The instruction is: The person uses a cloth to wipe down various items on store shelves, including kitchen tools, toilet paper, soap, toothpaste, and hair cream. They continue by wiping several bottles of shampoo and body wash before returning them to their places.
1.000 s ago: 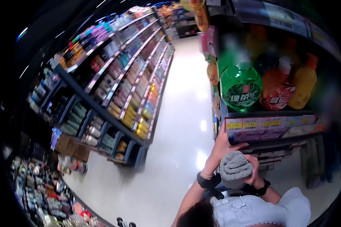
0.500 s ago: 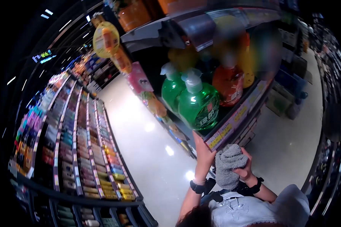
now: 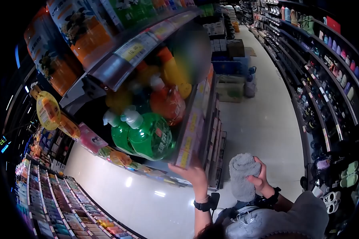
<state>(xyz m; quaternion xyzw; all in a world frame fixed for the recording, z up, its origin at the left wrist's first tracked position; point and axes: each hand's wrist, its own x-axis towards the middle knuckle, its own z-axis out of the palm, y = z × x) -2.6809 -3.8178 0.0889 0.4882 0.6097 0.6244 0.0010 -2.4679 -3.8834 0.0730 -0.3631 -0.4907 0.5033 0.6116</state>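
My left hand (image 3: 192,174) is at the front corner of a shelf, its fingers round the lower edge under the yellow and pink price strip (image 3: 186,149); some fingers are hidden. Just above stand two green pump bottles (image 3: 149,137) of clear liquid, with an orange-red pump bottle (image 3: 167,104) behind them. Lower right, my right hand (image 3: 260,180) grips a fuzzy grey cloth (image 3: 242,175), folded or bunched up. The cloth is held in front of my body, apart from the shelf.
Large orange containers (image 3: 81,34) stand on the shelf above. Cardboard boxes (image 3: 235,48) and a blue crate (image 3: 229,67) sit along the aisle. Shoes (image 3: 332,201) fill the right-hand racks, and shelves of bottles (image 3: 56,199) run at lower left. Pale shiny floor (image 3: 263,131) lies between.
My view has turned right, so the shelf and bottles appear further left and the right-hand aisle shows more. My left hand stays at the shelf corner; the cloth remains in my right hand.
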